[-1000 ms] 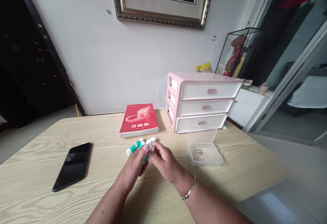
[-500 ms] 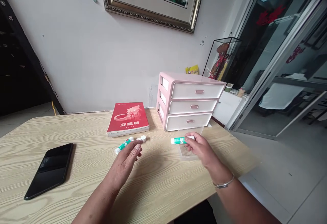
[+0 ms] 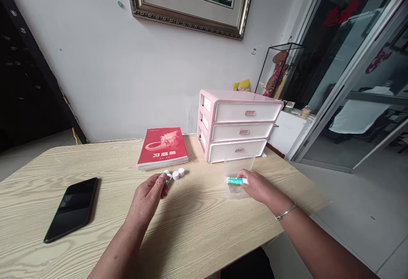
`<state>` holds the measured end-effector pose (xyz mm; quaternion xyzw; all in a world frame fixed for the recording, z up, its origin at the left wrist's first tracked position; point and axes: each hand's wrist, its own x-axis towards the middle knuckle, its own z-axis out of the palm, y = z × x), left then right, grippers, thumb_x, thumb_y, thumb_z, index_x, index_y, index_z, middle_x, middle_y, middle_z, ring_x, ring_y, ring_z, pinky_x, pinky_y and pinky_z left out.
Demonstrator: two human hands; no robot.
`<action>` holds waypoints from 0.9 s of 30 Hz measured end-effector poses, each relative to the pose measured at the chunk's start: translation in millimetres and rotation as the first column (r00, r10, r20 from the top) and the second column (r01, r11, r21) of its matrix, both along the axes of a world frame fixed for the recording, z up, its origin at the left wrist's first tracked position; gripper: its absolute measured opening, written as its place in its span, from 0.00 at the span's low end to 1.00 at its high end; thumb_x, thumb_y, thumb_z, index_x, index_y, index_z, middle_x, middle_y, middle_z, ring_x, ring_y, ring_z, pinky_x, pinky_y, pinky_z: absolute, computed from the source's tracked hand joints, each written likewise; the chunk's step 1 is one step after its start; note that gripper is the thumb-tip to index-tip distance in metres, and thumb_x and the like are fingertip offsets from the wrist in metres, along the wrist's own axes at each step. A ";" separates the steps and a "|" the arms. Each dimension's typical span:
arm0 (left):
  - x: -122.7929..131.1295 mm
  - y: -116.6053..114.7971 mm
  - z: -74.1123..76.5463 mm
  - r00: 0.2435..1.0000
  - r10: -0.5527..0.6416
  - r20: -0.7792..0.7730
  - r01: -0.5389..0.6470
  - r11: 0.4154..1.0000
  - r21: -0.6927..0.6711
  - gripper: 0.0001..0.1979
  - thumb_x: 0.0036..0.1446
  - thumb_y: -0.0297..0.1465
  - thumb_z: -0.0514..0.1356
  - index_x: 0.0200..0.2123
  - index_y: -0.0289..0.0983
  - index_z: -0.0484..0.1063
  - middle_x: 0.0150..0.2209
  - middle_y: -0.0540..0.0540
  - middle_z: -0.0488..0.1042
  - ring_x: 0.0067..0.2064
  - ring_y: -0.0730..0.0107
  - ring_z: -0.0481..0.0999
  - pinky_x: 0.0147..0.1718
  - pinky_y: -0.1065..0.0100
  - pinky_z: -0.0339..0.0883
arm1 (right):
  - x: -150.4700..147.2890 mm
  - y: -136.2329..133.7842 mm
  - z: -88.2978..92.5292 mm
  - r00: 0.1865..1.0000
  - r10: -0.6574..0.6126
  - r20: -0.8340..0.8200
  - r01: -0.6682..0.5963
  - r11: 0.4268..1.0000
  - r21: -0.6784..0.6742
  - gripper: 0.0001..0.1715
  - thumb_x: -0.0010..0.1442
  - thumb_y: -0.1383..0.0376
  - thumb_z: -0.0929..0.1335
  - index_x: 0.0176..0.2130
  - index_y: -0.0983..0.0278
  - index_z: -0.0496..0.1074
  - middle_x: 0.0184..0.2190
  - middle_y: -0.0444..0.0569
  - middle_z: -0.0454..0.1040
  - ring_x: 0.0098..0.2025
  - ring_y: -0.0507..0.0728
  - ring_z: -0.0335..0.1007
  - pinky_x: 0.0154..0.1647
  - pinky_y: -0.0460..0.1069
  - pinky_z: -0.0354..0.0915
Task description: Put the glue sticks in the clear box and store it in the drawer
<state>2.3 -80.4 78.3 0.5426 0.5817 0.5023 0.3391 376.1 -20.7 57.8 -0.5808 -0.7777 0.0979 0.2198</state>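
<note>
My right hand [image 3: 256, 184] pinches a green-and-white glue stick [image 3: 235, 181] by one end. The stick lies level, over or inside a small clear plastic box [image 3: 236, 195]; its height above the bottom is hard to judge. The box's see-through lid [image 3: 239, 165] stands raised at the back. My left hand [image 3: 149, 192] is closed at the fingertips around another green-and-white glue stick [image 3: 168, 181], mostly hidden behind the fingers. Just right of those fingertips, small white caps [image 3: 175, 175] stand on the table.
Behind the hands are a red book [image 3: 164, 145] and a pink-and-white three-drawer unit [image 3: 244, 132]. A black phone [image 3: 72, 211] lies at the left of the wooden table [image 3: 197, 224]. The table's right edge borders the floor; a glass door [image 3: 338, 113] stands beyond.
My right hand has lowered the glue stick toward the clear box and moved it slightly right. My left hand has shifted left over the glue stick on the table and closed its fingertips.
</note>
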 end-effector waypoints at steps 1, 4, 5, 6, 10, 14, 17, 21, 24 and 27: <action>-1.9 1.2 -0.9 0.999 0.030 -0.021 -0.030 1.000 -0.003 0.24 0.59 0.51 0.54 0.31 0.37 0.75 0.24 0.50 0.73 0.28 0.68 0.70 0.29 0.70 0.63 | 1.1 1.3 -3.0 0.999 0.009 0.037 -0.010 0.999 0.037 0.17 0.53 0.74 0.65 0.41 0.60 0.74 0.38 0.48 0.77 0.41 0.57 0.71 0.42 0.48 0.62; -10.5 5.3 -2.9 0.981 0.143 -0.128 -0.147 0.989 -0.022 0.22 0.58 0.50 0.55 0.35 0.37 0.76 0.27 0.49 0.77 0.30 0.64 0.73 0.30 0.69 0.63 | -0.3 3.8 -7.2 0.994 -0.013 0.104 0.003 0.995 0.097 0.15 0.54 0.74 0.65 0.39 0.61 0.76 0.38 0.50 0.78 0.45 0.59 0.71 0.46 0.50 0.62; -14.1 6.9 -4.1 0.967 0.179 -0.180 -0.187 0.982 -0.025 0.21 0.58 0.49 0.55 0.36 0.38 0.77 0.29 0.48 0.78 0.32 0.62 0.75 0.31 0.68 0.63 | -3.4 3.2 -6.1 0.993 -0.032 0.114 0.018 0.993 0.121 0.14 0.55 0.73 0.65 0.38 0.61 0.76 0.38 0.50 0.78 0.45 0.60 0.71 0.47 0.51 0.62; -17.7 8.6 -5.9 0.947 0.211 -0.241 -0.224 0.974 -0.025 0.20 0.58 0.48 0.55 0.37 0.38 0.77 0.31 0.47 0.79 0.34 0.61 0.76 0.31 0.68 0.63 | -8.1 1.5 -3.4 0.992 -0.059 0.113 0.041 0.987 0.155 0.12 0.57 0.72 0.64 0.37 0.61 0.76 0.38 0.51 0.78 0.44 0.61 0.71 0.46 0.52 0.62; -26.6 15.1 -19.5 0.795 0.260 -0.548 -0.292 0.956 0.030 0.16 0.59 0.44 0.55 0.39 0.41 0.77 0.42 0.44 0.78 0.38 0.59 0.75 0.34 0.66 0.62 | -46.2 -15.6 21.2 0.992 -0.120 -0.042 0.127 0.924 0.360 0.11 0.60 0.68 0.63 0.36 0.62 0.75 0.37 0.53 0.78 0.42 0.62 0.72 0.45 0.54 0.65; -21.0 18.6 -34.2 0.546 0.197 -0.815 -0.182 0.977 0.114 0.16 0.60 0.42 0.56 0.42 0.39 0.76 0.42 0.39 0.75 0.46 0.53 0.72 0.43 0.62 0.62 | -104.0 -34.6 47.4 0.974 0.107 -0.199 -0.019 0.915 0.404 0.10 0.57 0.69 0.63 0.34 0.61 0.74 0.32 0.51 0.79 0.36 0.59 0.74 0.41 0.52 0.67; -14.8 19.6 -39.6 0.407 0.136 -0.903 -0.138 0.987 0.086 0.14 0.60 0.40 0.56 0.41 0.37 0.76 0.41 0.37 0.74 0.47 0.51 0.70 0.45 0.60 0.62 | -146.4 -36.5 51.5 0.954 0.216 -0.207 -0.142 0.935 0.325 0.11 0.57 0.71 0.63 0.34 0.61 0.74 0.32 0.49 0.79 0.36 0.58 0.74 0.40 0.51 0.68; -11.5 21.2 -41.6 0.347 0.099 -0.933 -0.160 0.986 0.045 0.12 0.59 0.39 0.58 0.41 0.38 0.75 0.43 0.38 0.73 0.48 0.52 0.69 0.45 0.60 0.62 | -190.3 -19.6 37.1 0.956 0.245 -0.158 -0.216 0.959 0.181 0.13 0.59 0.73 0.62 0.40 0.62 0.74 0.38 0.50 0.78 0.40 0.57 0.73 0.43 0.50 0.67; -9.9 23.6 -42.0 0.326 0.091 -0.941 -0.184 0.982 0.031 0.12 0.60 0.38 0.59 0.41 0.37 0.75 0.42 0.39 0.73 0.47 0.53 0.69 0.44 0.61 0.63 | -210.8 0.5 21.5 0.975 0.211 -0.067 -0.202 0.971 0.127 0.14 0.61 0.72 0.62 0.43 0.64 0.74 0.41 0.53 0.77 0.44 0.58 0.72 0.45 0.50 0.65; -7.2 26.5 -42.3 0.313 0.087 -0.946 -0.190 0.981 0.027 0.11 0.60 0.37 0.58 0.41 0.37 0.75 0.42 0.40 0.74 0.47 0.54 0.70 0.44 0.61 0.64 | -221.3 19.2 7.2 0.984 0.175 0.027 -0.177 0.977 0.122 0.16 0.62 0.71 0.62 0.48 0.63 0.73 0.43 0.55 0.74 0.47 0.59 0.70 0.47 0.50 0.63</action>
